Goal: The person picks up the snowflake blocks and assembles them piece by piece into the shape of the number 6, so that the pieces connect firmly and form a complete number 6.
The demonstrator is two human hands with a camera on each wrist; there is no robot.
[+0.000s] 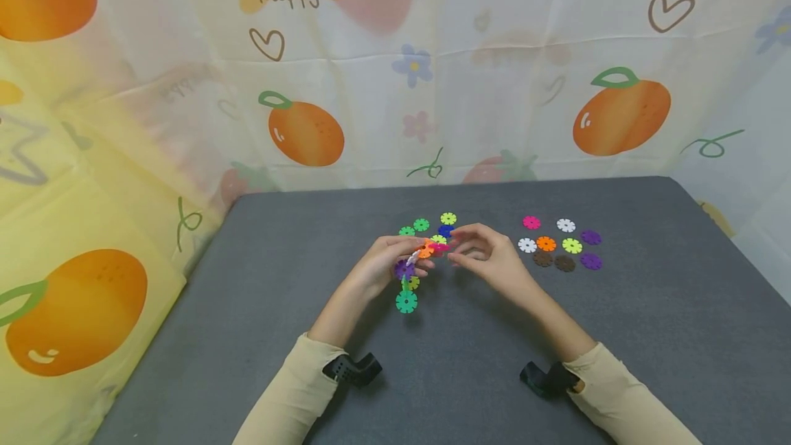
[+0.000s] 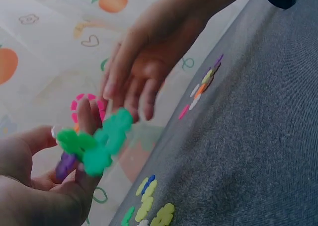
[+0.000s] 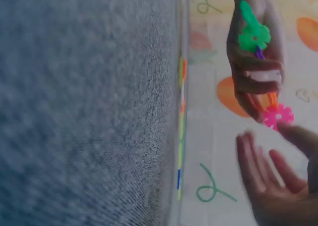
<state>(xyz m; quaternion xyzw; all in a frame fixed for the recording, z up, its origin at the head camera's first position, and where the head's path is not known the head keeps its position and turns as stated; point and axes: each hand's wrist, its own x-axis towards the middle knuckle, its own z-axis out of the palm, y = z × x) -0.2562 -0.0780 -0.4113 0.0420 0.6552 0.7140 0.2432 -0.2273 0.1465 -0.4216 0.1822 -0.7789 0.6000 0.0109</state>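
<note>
My left hand [image 1: 375,266] holds a chain of interlocking plastic snowflake discs above the table. A teal-green disc [image 1: 406,302] hangs at its near end, followed by a lighter green one, a purple disc [image 1: 404,270], a white one partly behind the fingers, an orange disc [image 1: 426,250] and a pink disc [image 3: 279,117] at the far end. Close by that pink end is my right hand [image 1: 497,259], its fingers spread and loosely bent, nothing gripped between them. In the right wrist view the right thumb [image 3: 298,136] overlaps the pink disc's edge.
Behind the hands lie loose green discs [image 1: 421,224], yellow discs [image 1: 448,218] and a blue disc [image 1: 445,231]. To the right is a spread of pink, white, orange, yellow, brown and purple discs [image 1: 590,237]. A fruit-print curtain [image 1: 494,88] hangs behind the grey table [image 1: 296,239].
</note>
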